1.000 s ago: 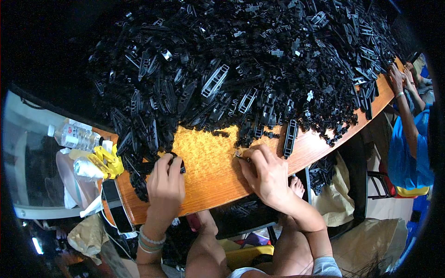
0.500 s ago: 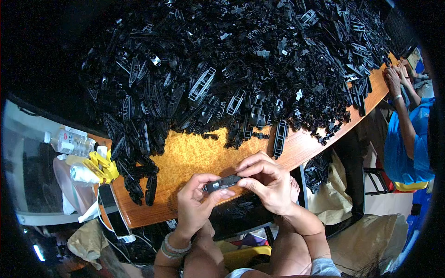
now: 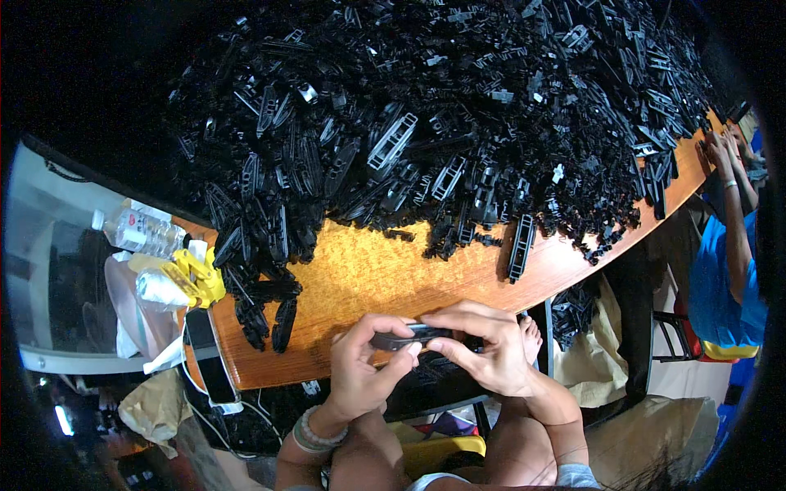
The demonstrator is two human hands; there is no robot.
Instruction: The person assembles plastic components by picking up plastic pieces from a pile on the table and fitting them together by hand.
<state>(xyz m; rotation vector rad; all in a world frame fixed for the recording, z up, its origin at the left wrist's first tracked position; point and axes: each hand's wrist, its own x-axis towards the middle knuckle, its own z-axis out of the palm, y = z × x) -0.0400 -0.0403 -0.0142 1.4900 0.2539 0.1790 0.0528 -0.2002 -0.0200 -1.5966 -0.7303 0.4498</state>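
My left hand (image 3: 360, 364) and my right hand (image 3: 491, 344) hold one long, narrow black plastic part (image 3: 395, 340) between them, just over the table's near edge. The left thumb and fingers pinch its left end. At the other end my right thumb and fingertips press on it, hiding much of that side. Beyond my hands, a large pile of black plastic parts (image 3: 393, 141) covers the far side of the wooden table (image 3: 360, 262). Long frame-like pieces are mixed there with many small ones; one slotted strip (image 3: 521, 247) lies at the pile's near edge.
On the left are a clear plastic bottle (image 3: 139, 233), a yellow object (image 3: 199, 278) and a phone (image 3: 203, 344) with a white cable. Brown paper bags (image 3: 598, 344) stand below right. Another person in a blue shirt (image 3: 720, 278) works at the far right.
The black plastic part has turned in my fingers and now lies more level, with a narrow side showing. My view has shifted, so the pile and table appear farther right.
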